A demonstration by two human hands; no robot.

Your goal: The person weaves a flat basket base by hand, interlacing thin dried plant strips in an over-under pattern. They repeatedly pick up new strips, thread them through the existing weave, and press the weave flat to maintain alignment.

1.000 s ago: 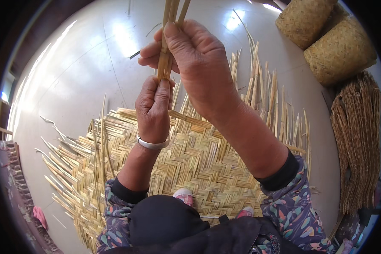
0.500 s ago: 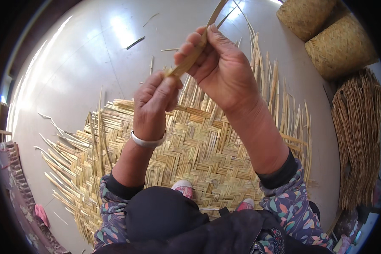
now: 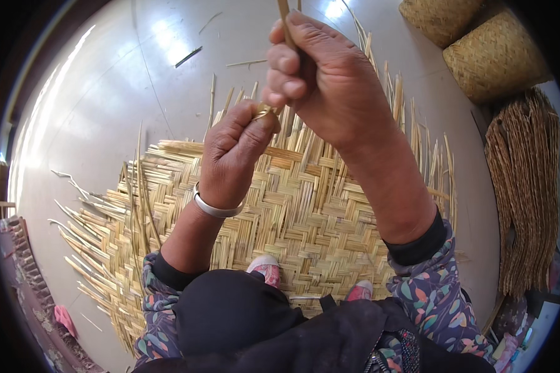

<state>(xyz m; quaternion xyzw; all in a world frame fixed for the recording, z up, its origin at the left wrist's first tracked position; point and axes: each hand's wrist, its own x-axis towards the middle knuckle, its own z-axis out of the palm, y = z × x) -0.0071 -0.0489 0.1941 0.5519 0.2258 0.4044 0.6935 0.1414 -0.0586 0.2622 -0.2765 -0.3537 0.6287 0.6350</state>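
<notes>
Both my hands are raised over a large woven mat (image 3: 292,217) of straw-coloured flat strips, laid in a zigzag pattern. My left hand (image 3: 233,146), with a silver bangle at the wrist, is closed in a pinch on a shiny piece of a flat plant strip. Higher up and to the right, my right hand (image 3: 333,78) grips the flat plant strip (image 3: 284,15) between thumb and curled fingers. The strip runs out past the top edge. Its stretch between the two hands is mostly hidden behind my right fingers.
Loose strip ends (image 3: 84,227) stick out along the mat's left and far edges. Two woven cylinders (image 3: 494,59) lie at the far right, above a stack of brown ridged bundles (image 3: 522,193). My pink shoes (image 3: 266,268) rest on the mat. A dark stick (image 3: 188,57) lies on the grey floor.
My right hand has moved up, its fingers curling more around the strip. My left hand stays nearly in place, turned slightly. Less of the strip shows between them now.
</notes>
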